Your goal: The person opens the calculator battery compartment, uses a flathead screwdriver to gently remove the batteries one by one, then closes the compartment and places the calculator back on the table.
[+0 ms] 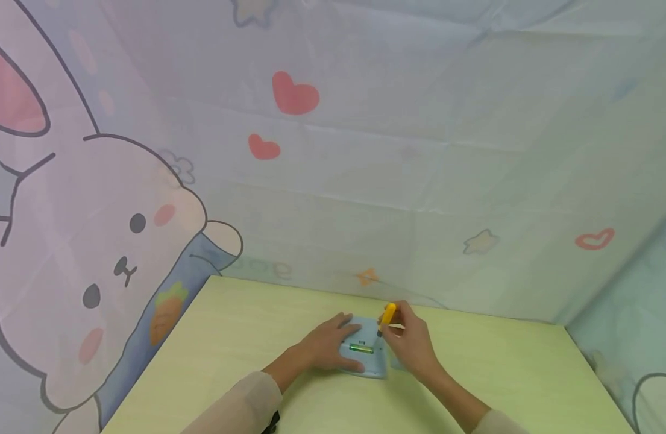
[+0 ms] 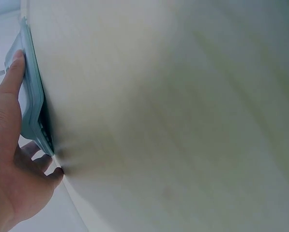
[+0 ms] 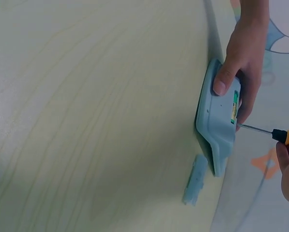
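Note:
A light-blue calculator (image 1: 372, 365) lies back side up on the table, a green battery (image 1: 361, 348) showing in its slot. My left hand (image 1: 328, 346) grips its left side, thumb on the back; in the left wrist view the other fingers curl at the far edge. My right hand (image 1: 414, 345) pinches the yellow handle of a screwdriver (image 1: 388, 314). In the right wrist view the screwdriver's thin shaft (image 3: 255, 129) slants to the calculator's back beside the battery slot. A small light-blue battery cover (image 3: 196, 180) lies on the table next to the calculator, half hidden by my right hand in the head view.
The pale wooden table (image 1: 246, 337) ends at a hanging cloth (image 1: 387, 181) printed with a rabbit, hearts and stars. A dark object (image 1: 272, 423) shows below my left sleeve. At the far right, a dark cable (image 1: 636, 392) curves beside the table.

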`<act>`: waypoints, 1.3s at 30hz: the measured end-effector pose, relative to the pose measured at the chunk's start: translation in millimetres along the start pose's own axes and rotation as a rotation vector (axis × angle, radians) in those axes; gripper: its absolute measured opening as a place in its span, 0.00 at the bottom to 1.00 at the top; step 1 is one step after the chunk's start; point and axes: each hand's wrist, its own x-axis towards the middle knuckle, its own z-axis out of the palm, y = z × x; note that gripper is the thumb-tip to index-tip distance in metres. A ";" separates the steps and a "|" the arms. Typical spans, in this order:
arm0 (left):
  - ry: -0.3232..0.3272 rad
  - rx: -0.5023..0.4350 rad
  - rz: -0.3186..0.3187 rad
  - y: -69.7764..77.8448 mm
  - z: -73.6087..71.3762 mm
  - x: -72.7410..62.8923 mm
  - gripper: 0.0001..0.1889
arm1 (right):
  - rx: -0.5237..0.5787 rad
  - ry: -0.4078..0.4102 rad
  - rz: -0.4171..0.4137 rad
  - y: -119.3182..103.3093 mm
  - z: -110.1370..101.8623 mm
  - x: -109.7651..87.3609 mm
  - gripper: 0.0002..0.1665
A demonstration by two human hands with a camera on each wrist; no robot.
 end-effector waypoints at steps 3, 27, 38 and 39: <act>-0.002 -0.003 -0.002 0.9 0.2 -1.1 0.53 | -0.028 0.005 -0.013 1.7 2.0 -2.4 0.16; 0.020 0.005 0.023 -0.2 0.8 2.9 0.53 | -0.138 -0.063 0.028 8.5 -8.4 -1.4 0.08; 0.008 0.000 0.011 1.6 0.1 -1.6 0.51 | -0.058 -0.100 0.105 20.4 -13.9 -4.0 0.06; 0.008 -0.004 0.008 1.7 -0.4 -2.0 0.51 | -0.046 -0.097 0.104 19.7 -13.7 -4.4 0.05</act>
